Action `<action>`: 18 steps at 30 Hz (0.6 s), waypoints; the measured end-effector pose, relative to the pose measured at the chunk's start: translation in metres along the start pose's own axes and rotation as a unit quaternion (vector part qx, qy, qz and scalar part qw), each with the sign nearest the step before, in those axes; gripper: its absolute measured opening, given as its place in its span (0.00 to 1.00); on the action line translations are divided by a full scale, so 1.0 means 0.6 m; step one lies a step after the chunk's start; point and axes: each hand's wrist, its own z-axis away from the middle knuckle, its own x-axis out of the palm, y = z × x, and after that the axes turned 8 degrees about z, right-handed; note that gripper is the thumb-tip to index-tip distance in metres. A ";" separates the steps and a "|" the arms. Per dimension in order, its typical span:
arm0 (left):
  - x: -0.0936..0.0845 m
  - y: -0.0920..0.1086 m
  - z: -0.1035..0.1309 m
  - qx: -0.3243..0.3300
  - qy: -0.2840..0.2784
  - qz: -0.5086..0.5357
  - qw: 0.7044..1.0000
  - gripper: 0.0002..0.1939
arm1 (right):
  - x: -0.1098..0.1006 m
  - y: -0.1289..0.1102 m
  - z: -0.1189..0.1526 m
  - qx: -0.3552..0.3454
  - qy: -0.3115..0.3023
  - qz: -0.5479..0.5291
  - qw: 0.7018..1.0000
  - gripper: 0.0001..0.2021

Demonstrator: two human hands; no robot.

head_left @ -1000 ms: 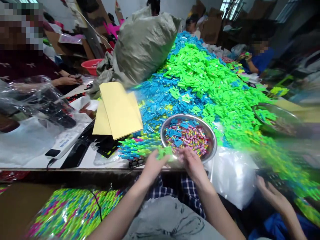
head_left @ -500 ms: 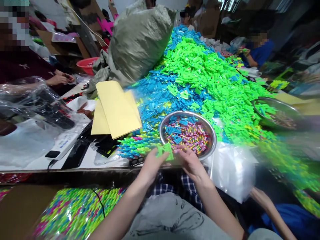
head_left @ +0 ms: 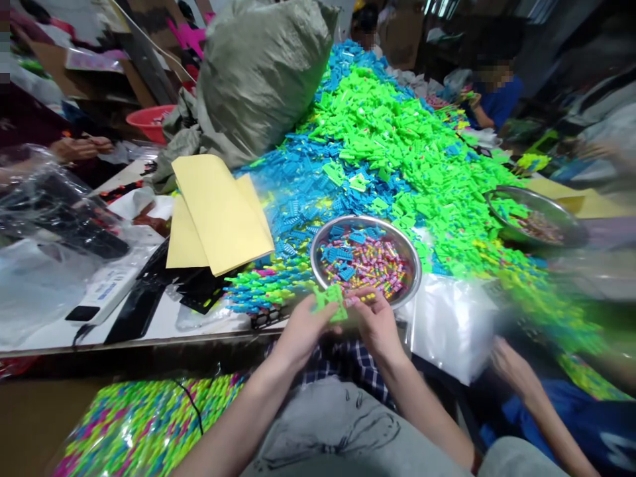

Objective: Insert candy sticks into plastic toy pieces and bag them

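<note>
My left hand [head_left: 304, 331] grips a bright green plastic piece [head_left: 332, 305] between thumb and fingers, just in front of a steel bowl [head_left: 416, 281]. Close to its right side, my right hand [head_left: 378, 324] pinches a small pink-and-yellow bead-like piece [head_left: 354, 301] at its fingertips. Whether the two pieces touch, I cannot tell. Inside the bowl lie many small pink-and-yellow pieces [head_left: 382, 265] and several blue plastic pieces [head_left: 340, 254].
Behind the bowl rises a large heap of green pieces [head_left: 387, 126] and blue pieces [head_left: 303, 165]. Yellow card sheets [head_left: 221, 212] and a white power strip [head_left: 112, 281] lie left. At right are clear plastic bags [head_left: 450, 324] and another person's hand [head_left: 514, 364].
The view has turned slightly, so the table's things sit further left. My right fingertips now show the small pink-and-yellow piece beside the green one. My left hand keeps its hold.
</note>
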 end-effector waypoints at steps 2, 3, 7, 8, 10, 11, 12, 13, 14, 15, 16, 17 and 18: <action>0.003 0.000 0.001 0.003 0.000 -0.030 1.000 0.19 | -0.004 -0.002 0.006 -0.035 0.022 0.031 0.999 0.08; 0.004 -0.001 0.001 0.005 0.002 -0.044 0.999 0.19 | -0.006 -0.004 0.009 -0.050 0.029 0.051 0.997 0.08; 0.005 -0.006 0.001 0.005 0.001 -0.075 0.997 0.17 | -0.014 -0.015 0.014 -0.068 0.025 0.129 0.989 0.07; 0.004 -0.006 0.001 0.005 -0.001 -0.080 0.997 0.17 | -0.016 -0.018 0.014 -0.060 0.020 0.136 0.989 0.07; 0.004 -0.007 0.001 0.019 0.000 -0.093 0.996 0.17 | -0.018 -0.022 0.014 -0.042 0.010 0.143 0.989 0.07; 0.003 -0.006 0.001 0.025 0.000 -0.099 0.995 0.17 | -0.018 -0.023 0.014 -0.033 0.008 0.144 0.989 0.08; 0.002 -0.006 0.001 0.031 0.000 -0.104 0.994 0.18 | -0.016 -0.025 0.014 -0.026 0.007 0.144 0.989 0.08; 0.001 -0.004 0.002 0.034 0.000 -0.112 0.993 0.18 | -0.013 -0.025 0.015 -0.018 0.007 0.142 0.990 0.09; 0.000 -0.003 0.002 0.035 0.001 -0.123 0.992 0.19 | -0.010 -0.026 0.016 -0.007 0.008 0.139 0.990 0.09; -0.002 -0.001 0.003 0.034 0.004 -0.136 0.990 0.19 | -0.006 -0.026 0.017 0.005 0.010 0.134 0.991 0.09; -0.005 0.000 0.004 0.032 0.008 -0.150 0.988 0.19 | -0.001 -0.025 0.018 0.016 0.014 0.130 0.991 0.10; -0.008 0.001 0.004 0.028 0.010 -0.162 0.986 0.20 | 0.002 -0.024 0.019 0.023 0.017 0.126 0.992 0.10; -0.011 0.002 0.004 0.022 0.010 -0.168 0.985 0.20 | 0.005 -0.023 0.019 0.024 0.015 0.125 0.992 0.10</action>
